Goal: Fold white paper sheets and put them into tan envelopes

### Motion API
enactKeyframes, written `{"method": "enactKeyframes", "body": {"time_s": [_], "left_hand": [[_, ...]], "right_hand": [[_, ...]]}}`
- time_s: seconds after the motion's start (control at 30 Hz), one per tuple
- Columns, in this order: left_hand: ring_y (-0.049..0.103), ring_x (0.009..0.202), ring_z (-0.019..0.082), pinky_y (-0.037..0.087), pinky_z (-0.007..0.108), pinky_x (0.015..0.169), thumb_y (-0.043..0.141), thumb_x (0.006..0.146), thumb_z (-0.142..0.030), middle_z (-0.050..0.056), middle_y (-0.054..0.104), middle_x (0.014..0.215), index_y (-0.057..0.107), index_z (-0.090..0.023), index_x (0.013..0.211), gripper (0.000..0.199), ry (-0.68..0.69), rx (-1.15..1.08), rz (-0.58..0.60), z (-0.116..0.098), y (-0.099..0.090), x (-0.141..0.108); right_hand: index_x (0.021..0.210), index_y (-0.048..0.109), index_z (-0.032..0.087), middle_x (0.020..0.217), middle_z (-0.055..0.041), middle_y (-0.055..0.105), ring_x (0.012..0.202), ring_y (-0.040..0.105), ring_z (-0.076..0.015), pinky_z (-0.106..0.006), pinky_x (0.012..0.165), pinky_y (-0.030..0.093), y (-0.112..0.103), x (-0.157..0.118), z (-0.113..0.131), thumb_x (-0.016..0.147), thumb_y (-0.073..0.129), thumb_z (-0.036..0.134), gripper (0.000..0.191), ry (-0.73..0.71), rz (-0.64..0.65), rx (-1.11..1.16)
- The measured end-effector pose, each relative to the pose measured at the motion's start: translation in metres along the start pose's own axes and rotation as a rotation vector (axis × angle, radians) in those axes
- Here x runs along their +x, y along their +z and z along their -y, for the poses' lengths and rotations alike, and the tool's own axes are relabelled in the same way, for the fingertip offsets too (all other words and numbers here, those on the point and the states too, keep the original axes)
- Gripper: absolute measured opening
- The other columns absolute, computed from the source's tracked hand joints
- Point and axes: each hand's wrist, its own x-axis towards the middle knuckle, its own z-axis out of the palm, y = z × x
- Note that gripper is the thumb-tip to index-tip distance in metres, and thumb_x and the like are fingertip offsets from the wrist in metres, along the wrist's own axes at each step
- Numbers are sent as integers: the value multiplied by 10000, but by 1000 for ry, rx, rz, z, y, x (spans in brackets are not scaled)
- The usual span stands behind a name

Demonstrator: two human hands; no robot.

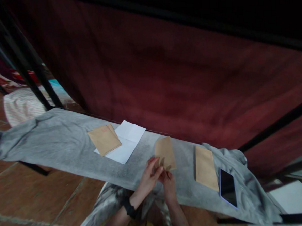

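A brown paper envelope [166, 151] is held at its near end, over the middle of the grey cloth. My left hand [149, 174], with a dark band on its wrist, has its fingers closed on the near left corner. Close beside it, my right hand [168, 180] pinches the near edge; its fingertips are partly hidden. To the left, several similar brown envelopes [104, 139] overlap a creased white sheet of paper [127, 141]. On the right lies a stack of brown envelopes [205, 167].
The grey cloth [66, 145] covers a long narrow bench and bunches up at the right end. A phone [227, 187] rests near the right stack. Behind hangs a dark red curtain [164, 85], with black metal bars [32, 62] at the left.
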Motion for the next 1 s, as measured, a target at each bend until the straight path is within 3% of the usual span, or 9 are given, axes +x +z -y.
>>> {"method": "enactKeyframes", "body": {"time_s": [0.13, 0.23, 0.4, 0.47, 0.57, 0.7, 0.77, 0.87, 1.0], "left_hand": [[658, 1155, 237, 542, 405, 988, 532, 915, -278, 114, 684, 1258, 510, -185, 1397, 491, -145, -1, 30, 27, 2, -5], [709, 1017, 215, 570, 369, 906, 529, 882, -205, 75, 743, 1136, 572, -195, 1339, 460, -193, 4, 77, 41, -2, -7], [728, 802, 197, 568, 328, 769, 498, 879, -163, 61, 772, 971, 617, -188, 1286, 425, -250, 222, 164, 45, -15, -5], [733, 813, 207, 560, 320, 760, 501, 894, -178, 67, 773, 970, 605, -200, 1310, 429, -250, 362, 202, 44, -19, -7], [730, 857, 232, 553, 336, 776, 471, 942, -228, 91, 769, 979, 601, -213, 1320, 400, -150, 579, 214, 42, -22, -16], [683, 1008, 274, 526, 422, 896, 399, 988, -251, 126, 726, 1093, 639, -208, 1259, 365, 83, 773, 119, 34, -20, -19], [627, 1160, 279, 487, 450, 995, 386, 1009, -288, 132, 677, 1240, 608, -199, 1310, 384, 205, 766, 137, 33, -14, -9], [438, 1409, 256, 375, 446, 1144, 373, 1032, -364, 118, 500, 1509, 482, -177, 1448, 469, 373, 697, 285, 40, 2, 19], [339, 1479, 222, 255, 457, 1215, 324, 1043, -449, 113, 406, 1583, 351, -177, 1537, 565, 428, 703, 412, 57, 29, 65]], "right_hand": [[1077, 689, 143, 1045, -181, 751, 844, 750, -243, -361, 731, 599, 7, -11, 5, 963, 319, 605, 602, 199, 95, 257], [1075, 671, 127, 984, -179, 752, 801, 742, -234, -365, 738, 590, 14, -22, 6, 918, 379, 621, 595, 417, 195, 409], [931, 699, 125, 878, -152, 752, 696, 714, -209, -349, 702, 580, 4, -27, 2, 911, 421, 627, 574, 551, 314, 377], [909, 708, 152, 876, -127, 756, 729, 717, -216, -354, 718, 584, -7, -28, 0, 935, 416, 590, 527, 443, 222, 195], [1067, 721, 206, 1071, -99, 754, 1002, 707, -224, -381, 908, 562, -24, -32, -7, 999, 374, 449, 429, 58, 93, -190], [1358, 606, 223, 1379, -67, 637, 1302, 561, -196, -422, 1136, 420, -37, -40, -22, 1006, 399, 265, 410, -362, 165, -658], [1421, 544, 201, 1440, -69, 587, 1351, 516, -196, -433, 1181, 360, -37, -43, -28, 994, 436, 239, 442, -445, 195, -789], [1435, 524, 183, 1428, -71, 597, 1352, 515, -192, -433, 1192, 339, -34, -44, -31, 995, 436, 217, 450, -465, 172, -856], [1448, 504, 203, 1424, -50, 603, 1349, 519, -178, -418, 1187, 357, -32, -42, -27, 995, 435, 196, 459, -466, 156, -850]]}}
